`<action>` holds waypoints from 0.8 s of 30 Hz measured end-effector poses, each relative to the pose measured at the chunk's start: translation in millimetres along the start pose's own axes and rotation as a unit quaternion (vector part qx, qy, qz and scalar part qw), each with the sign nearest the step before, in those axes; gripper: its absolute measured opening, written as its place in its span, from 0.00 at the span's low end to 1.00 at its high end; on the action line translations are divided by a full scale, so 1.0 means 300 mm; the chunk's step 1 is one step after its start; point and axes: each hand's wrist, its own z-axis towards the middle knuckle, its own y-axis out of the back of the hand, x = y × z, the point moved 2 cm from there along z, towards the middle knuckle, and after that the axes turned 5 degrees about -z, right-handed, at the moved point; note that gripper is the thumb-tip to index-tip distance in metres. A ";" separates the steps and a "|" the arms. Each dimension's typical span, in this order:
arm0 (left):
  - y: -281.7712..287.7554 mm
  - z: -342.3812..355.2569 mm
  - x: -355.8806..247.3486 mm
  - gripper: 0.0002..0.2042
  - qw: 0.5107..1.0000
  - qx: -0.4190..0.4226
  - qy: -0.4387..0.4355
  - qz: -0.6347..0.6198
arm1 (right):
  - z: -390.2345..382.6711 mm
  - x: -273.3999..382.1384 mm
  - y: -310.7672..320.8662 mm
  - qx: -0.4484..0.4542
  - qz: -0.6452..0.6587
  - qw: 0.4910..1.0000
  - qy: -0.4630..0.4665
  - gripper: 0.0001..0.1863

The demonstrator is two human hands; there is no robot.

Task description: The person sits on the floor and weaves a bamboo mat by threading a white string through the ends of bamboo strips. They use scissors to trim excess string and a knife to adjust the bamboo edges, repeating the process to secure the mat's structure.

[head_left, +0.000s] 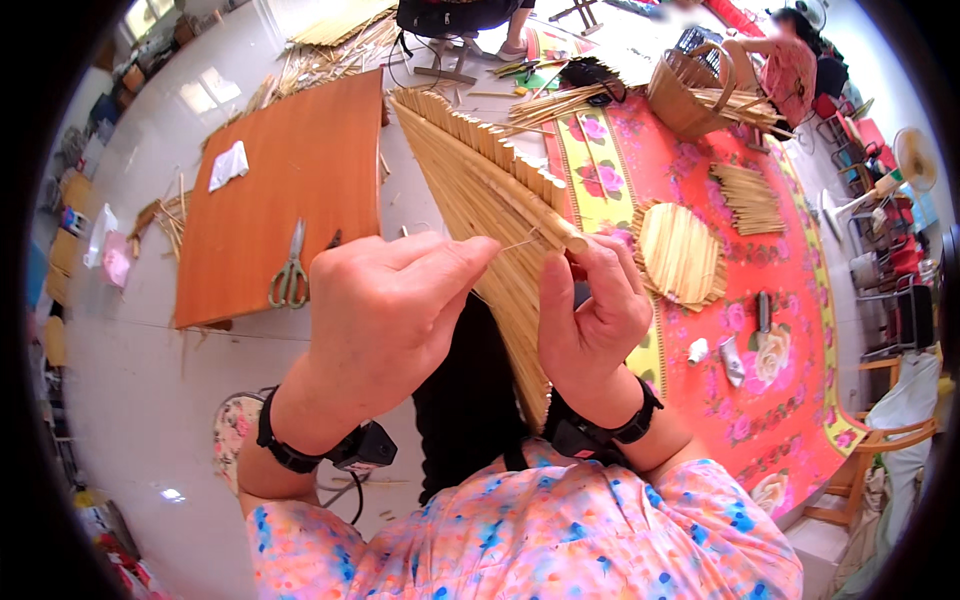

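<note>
A long panel of straw stalks [470, 165] lies slanted across my lap, its cut stalk ends along the far right edge. My left hand [400, 300] is closed in a pinch just left of the panel. From its fingertips a thin strand [520, 243], thread or fine wire, runs to the stalks by my right hand. My right hand [595, 315] grips the panel at its right edge, where a thicker stalk ends [572, 242]. Its thumb is on the near side and its fingers curl behind.
Scissors [290, 272] and a white cloth [229, 166] lie on a brown board [280, 190] at left. At right, a red floral cloth [690, 390] bears a round straw piece [683, 252], a bundle of stalks [748, 198] and a basket [685, 95]. Another person [788, 70] sits beyond.
</note>
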 end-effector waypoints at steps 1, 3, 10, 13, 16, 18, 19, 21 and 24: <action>0.002 -0.004 0.007 0.11 1.000 0.005 0.008 -0.008 | -0.002 0.002 -0.004 0.006 0.018 1.000 -0.006 0.11; 0.009 -0.009 0.019 0.10 0.999 0.017 0.026 -0.029 | -0.009 -0.003 -0.007 0.027 0.055 0.998 -0.010 0.16; 0.054 -0.039 0.010 0.09 0.987 0.045 0.136 -0.073 | -0.060 -0.004 -0.047 0.023 0.126 0.991 -0.037 0.20; 0.071 -0.040 0.002 0.09 0.982 0.067 0.171 -0.050 | -0.072 0.003 -0.056 0.009 0.171 0.982 -0.083 0.20; 0.071 -0.034 0.006 0.09 0.982 0.073 0.173 -0.029 | -0.069 -0.016 -0.058 0.000 0.179 0.982 -0.062 0.22; 0.067 -0.034 0.005 0.09 0.986 0.071 0.153 -0.006 | -0.070 -0.021 -0.058 0.003 0.186 0.981 -0.062 0.21; 0.065 -0.031 0.001 0.09 0.988 0.071 0.135 0.012 | -0.070 -0.021 -0.058 0.005 0.199 0.977 -0.082 0.20; 0.059 -0.035 -0.005 0.09 0.992 0.057 0.109 0.033 | -0.066 -0.021 -0.054 0.010 0.208 0.975 -0.078 0.20; 0.045 -0.039 0.004 0.09 0.994 0.049 0.088 0.038 | -0.061 -0.031 -0.052 -0.001 0.218 0.974 -0.064 0.21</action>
